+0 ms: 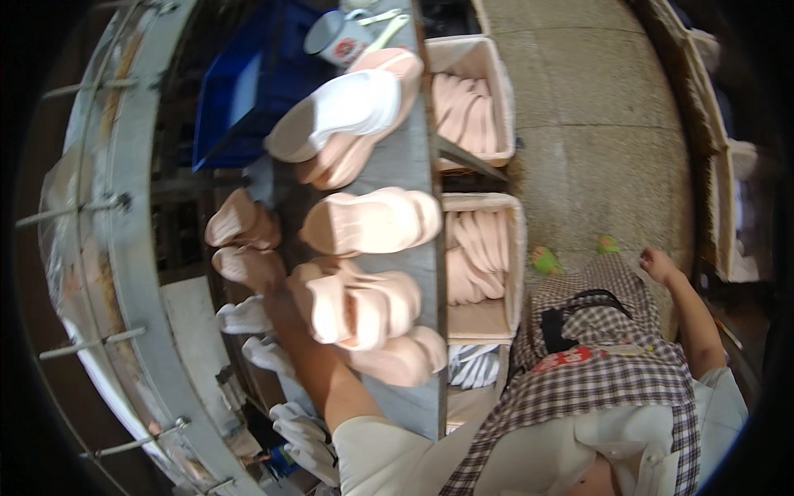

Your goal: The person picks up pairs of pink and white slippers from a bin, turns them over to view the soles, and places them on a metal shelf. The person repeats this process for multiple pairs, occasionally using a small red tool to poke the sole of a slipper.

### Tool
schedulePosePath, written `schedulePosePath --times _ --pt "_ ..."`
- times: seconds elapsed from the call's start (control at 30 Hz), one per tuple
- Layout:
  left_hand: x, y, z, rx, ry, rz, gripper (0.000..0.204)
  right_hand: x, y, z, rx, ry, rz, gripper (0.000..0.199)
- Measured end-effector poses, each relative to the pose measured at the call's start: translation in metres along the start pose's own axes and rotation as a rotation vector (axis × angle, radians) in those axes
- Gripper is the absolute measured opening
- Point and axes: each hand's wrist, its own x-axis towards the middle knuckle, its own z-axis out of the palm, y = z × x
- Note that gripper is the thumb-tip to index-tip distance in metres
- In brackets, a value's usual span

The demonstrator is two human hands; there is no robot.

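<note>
My left arm reaches past a pile of pale pink slippers (pixel 364 306) on the grey bench. My left hand (pixel 275 285) is at a pair of pink slippers (pixel 248 266) on the bench's far left side; blur and the pile hide its fingers. Farther up the bench lie a light pink pair (pixel 372 221) and a stack with a white slipper (pixel 360 107) on top. Off to the right, away from the bench, my right hand (pixel 659 266) hangs with curled fingers and nothing visible in it.
Fabric-lined bins (pixel 514 248) of pink slippers stand along the bench's right side. A blue crate (pixel 223 107) and an enamel mug (pixel 335 40) are at the far end. White slippers (pixel 302 438) line the lower left. A metal frame (pixel 136 248) runs along the left.
</note>
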Motion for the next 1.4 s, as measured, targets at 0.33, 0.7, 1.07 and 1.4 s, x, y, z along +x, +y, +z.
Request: schedulePosePath --times 0.33,0.7,1.07,1.4 --pt "0.065 0.080 -0.089 -0.766 0.040 0.016 0.056 -0.002 -0.007 0.018 -0.020 0.014 -0.023 0.029" --pt "0.181 0.000 0.000 -0.609 -0.116 -0.108 0.059 -0.020 -0.049 0.016 0.004 -0.021 0.042 0.031" --pt "0.077 0.068 -0.066 -1.720 -0.309 -0.638 0.043 0.007 -0.052 0.012 0.078 -0.010 0.081 0.030" --pt "0.136 0.039 0.018 -2.014 -0.428 0.442 0.045 -0.012 -0.066 0.002 -0.028 -0.023 -0.010 0.028"
